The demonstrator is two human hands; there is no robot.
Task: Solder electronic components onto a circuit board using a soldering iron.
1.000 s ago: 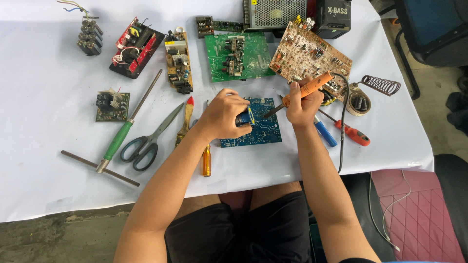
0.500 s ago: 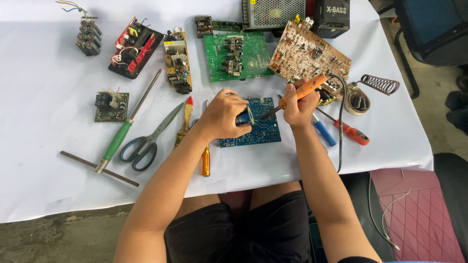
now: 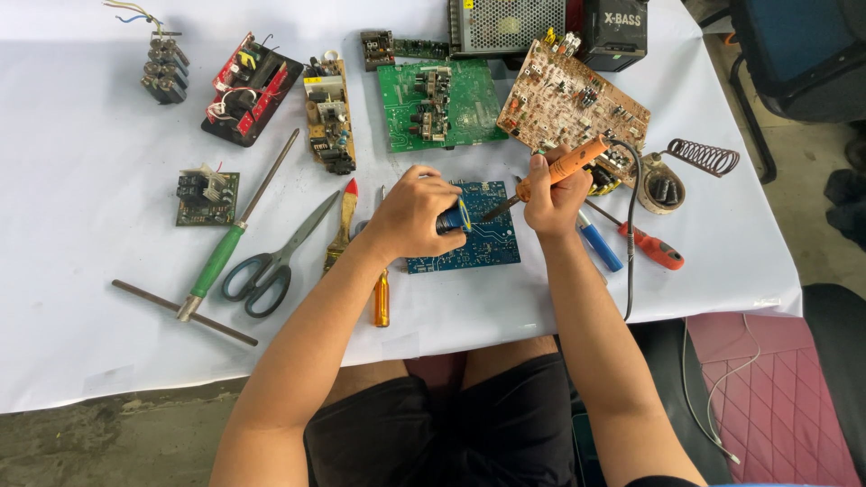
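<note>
You are sitting at a desk (image 3: 81,343) covered in white, working with both hands over a blue circuit board (image 3: 478,245) that is lying flat just in front of you. Your left hand (image 3: 410,215) is curling closed around a small dark blue cylindrical part (image 3: 453,219), pressing it down onto the board's left half. Your right hand (image 3: 552,194) is gripping the orange handle of a soldering iron (image 3: 568,164) in a closed fist, and its dark tip is slanting down and leftward toward the blue part, close to your left fingers; whether the tip is touching cannot be told. The iron's black cord (image 3: 629,243) is running down past your right wrist and off the desk edge. Just beyond your right hand a tan circuit board (image 3: 577,101) is lying tilted, and beyond the gap between your hands a green circuit board (image 3: 437,104) is resting. To the right of your right hand a blue-handled screwdriver (image 3: 599,242), a red-handled screwdriver (image 3: 651,245) and a coiled iron stand (image 3: 699,158) are lying. To the left of your left hand a small brush (image 3: 341,225), grey-handled scissors (image 3: 271,263), a green-handled screwdriver (image 3: 230,239) and a metal T-shaped rod (image 3: 185,312) are spread out, while an orange-handled screwdriver (image 3: 382,298) is lying beneath your left wrist.
</note>
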